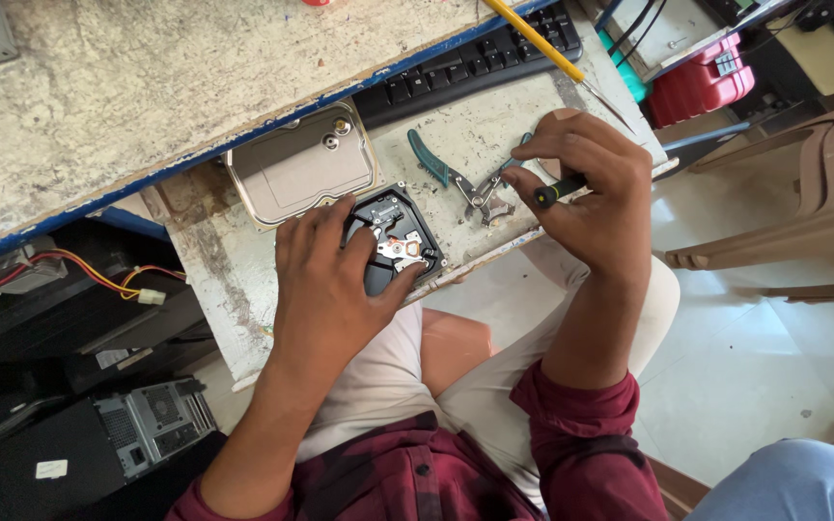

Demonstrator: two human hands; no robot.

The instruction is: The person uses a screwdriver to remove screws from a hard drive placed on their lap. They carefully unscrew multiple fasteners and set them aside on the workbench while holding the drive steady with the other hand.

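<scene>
An opened black hard drive [400, 238] lies on a pull-out shelf [209, 270], its metal arm assembly exposed. My left hand [325, 280] rests flat over the drive's left part, holding it down. My right hand [586, 188] hovers to the drive's right, shut on a small screwdriver [554, 191] with a black and yellow handle. The drive's silver lid [303, 166] lies beside it, toward the desk. Teal-handled pliers [456, 178] lie between the drive and my right hand.
A black keyboard [480, 58] and a yellow-handled screwdriver [533, 39] sit further back on the shelf. A worn desk top [166, 77] runs above. A computer case [152, 425] and cables [89, 275] are under the desk. Brown plastic chairs [803, 193] stand right.
</scene>
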